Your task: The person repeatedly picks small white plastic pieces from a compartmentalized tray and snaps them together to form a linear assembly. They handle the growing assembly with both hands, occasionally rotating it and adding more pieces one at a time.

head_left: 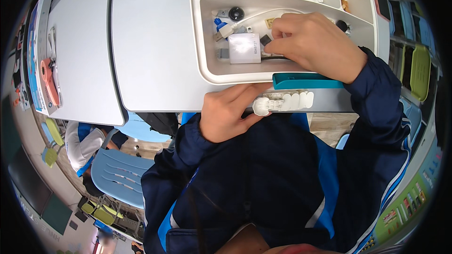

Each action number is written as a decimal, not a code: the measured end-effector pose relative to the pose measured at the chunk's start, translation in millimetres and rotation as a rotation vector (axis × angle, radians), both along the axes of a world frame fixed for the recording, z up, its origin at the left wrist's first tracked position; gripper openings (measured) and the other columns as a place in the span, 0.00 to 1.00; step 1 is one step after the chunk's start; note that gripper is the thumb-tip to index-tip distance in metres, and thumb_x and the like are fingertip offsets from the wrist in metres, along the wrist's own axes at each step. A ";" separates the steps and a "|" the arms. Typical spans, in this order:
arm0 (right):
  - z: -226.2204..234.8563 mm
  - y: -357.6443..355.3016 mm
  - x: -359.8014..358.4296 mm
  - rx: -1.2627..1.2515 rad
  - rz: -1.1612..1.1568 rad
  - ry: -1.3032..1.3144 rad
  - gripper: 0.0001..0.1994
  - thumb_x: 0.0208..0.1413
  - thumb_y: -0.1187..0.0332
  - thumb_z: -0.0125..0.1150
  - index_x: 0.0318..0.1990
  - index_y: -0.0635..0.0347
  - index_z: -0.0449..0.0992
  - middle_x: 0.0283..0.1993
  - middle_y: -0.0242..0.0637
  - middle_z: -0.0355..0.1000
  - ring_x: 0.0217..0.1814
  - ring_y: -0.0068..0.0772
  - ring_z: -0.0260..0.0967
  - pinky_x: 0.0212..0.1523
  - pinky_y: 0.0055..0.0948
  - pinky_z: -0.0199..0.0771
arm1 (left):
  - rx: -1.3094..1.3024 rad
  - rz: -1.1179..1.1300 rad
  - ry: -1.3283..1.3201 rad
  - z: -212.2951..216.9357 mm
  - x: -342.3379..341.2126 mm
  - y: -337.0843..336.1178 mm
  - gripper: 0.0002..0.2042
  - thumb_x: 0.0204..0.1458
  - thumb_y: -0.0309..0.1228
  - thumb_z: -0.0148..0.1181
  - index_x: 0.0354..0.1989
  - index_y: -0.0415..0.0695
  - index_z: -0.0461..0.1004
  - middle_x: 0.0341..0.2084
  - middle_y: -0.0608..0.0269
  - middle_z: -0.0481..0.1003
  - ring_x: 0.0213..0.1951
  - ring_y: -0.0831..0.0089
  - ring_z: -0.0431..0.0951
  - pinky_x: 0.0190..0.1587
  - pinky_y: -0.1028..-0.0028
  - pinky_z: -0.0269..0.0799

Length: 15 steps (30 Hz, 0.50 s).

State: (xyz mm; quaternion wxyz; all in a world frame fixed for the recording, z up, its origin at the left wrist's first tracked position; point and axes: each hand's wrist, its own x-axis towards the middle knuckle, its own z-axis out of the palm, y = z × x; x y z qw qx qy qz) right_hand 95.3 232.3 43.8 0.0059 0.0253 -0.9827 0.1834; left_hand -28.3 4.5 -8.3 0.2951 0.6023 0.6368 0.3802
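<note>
Tray [198,37], white, walled: resting on the table [155,42] and lying under the right fingers.

Right hand [320,42]: reaching into the near compartment, index finger curling above the thumb; whether the tips are gripping anything, cannot tell.

Dark block [265,40]: lying just left of the right fingertips; contact, cannot tell.

White box [242,49]: standing just left of the right thumb, beyond the block.

Black cable [276,58]: running below the right thumb, toward the body.

Tan piece [270,22]: lying just up and left of the right index finger.

Black wheel [236,13]; blue connector [219,22]: lying farther left of the same fingers.

Left hand [223,113]: waiting at the tray's near edge, thumb and finger pinching the left end of a white piece [285,102], which is sticking out rightward.

Handling, as judged: the right tips are best working narrow and vertical, clearing the box and lifting nothing by the cable; the left fingers, best pinching lightly and keeping level.
</note>
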 end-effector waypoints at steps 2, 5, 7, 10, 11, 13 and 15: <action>-3.3 0.7 -0.7 -0.012 0.011 -0.001 0.06 0.53 0.73 0.64 0.38 0.57 0.83 0.33 0.36 0.73 0.35 0.42 0.75 0.36 0.38 0.75 | 0.074 0.028 -0.003 -0.7 2.5 3.3 0.27 0.39 0.33 0.81 0.50 0.44 0.80 0.35 0.64 0.81 0.19 0.72 0.74 0.23 0.74 0.70; -2.1 2.5 -1.0 -0.062 0.019 0.030 0.06 0.53 0.74 0.63 0.38 0.59 0.83 0.34 0.36 0.74 0.35 0.42 0.75 0.37 0.36 0.76 | 0.085 0.020 0.011 -1.7 2.7 3.3 0.26 0.39 0.33 0.81 0.50 0.45 0.80 0.37 0.64 0.82 0.19 0.71 0.74 0.22 0.75 0.71; 7.1 2.1 3.9 -0.113 -0.034 0.081 0.05 0.53 0.75 0.63 0.37 0.62 0.83 0.36 0.39 0.76 0.36 0.43 0.76 0.38 0.35 0.77 | 0.045 -0.007 0.014 0.6 1.1 2.2 0.28 0.41 0.33 0.78 0.54 0.48 0.78 0.42 0.66 0.81 0.31 0.67 0.80 0.30 0.71 0.76; 38.2 -5.7 21.3 -0.165 -0.142 0.171 0.05 0.52 0.77 0.64 0.36 0.69 0.82 0.39 0.45 0.78 0.37 0.43 0.78 0.39 0.34 0.78 | 0.020 0.020 0.035 -1.1 1.1 -5.1 0.27 0.42 0.33 0.75 0.55 0.49 0.77 0.45 0.69 0.80 0.38 0.66 0.83 0.34 0.70 0.79; 65.6 -17.2 35.5 -0.131 -0.217 0.164 0.06 0.52 0.78 0.65 0.36 0.71 0.81 0.40 0.48 0.79 0.38 0.44 0.78 0.40 0.34 0.78 | 0.038 -0.010 0.015 -1.7 -0.1 -1.8 0.27 0.42 0.33 0.75 0.55 0.49 0.77 0.46 0.69 0.80 0.38 0.66 0.83 0.34 0.70 0.79; 85.0 -33.1 62.1 -0.166 -0.220 0.202 0.07 0.51 0.79 0.66 0.37 0.74 0.81 0.41 0.53 0.79 0.39 0.45 0.78 0.40 0.35 0.78 | 0.055 -0.012 0.024 -1.1 1.3 -0.7 0.27 0.42 0.34 0.76 0.54 0.50 0.78 0.46 0.69 0.80 0.38 0.66 0.83 0.33 0.70 0.78; 82.2 -50.5 81.9 -0.269 -0.203 0.261 0.08 0.50 0.81 0.65 0.38 0.76 0.81 0.41 0.54 0.79 0.40 0.46 0.78 0.40 0.35 0.79 | 0.064 -0.007 0.026 -3.3 1.3 -0.7 0.26 0.43 0.34 0.76 0.54 0.50 0.78 0.46 0.70 0.80 0.37 0.66 0.83 0.33 0.71 0.78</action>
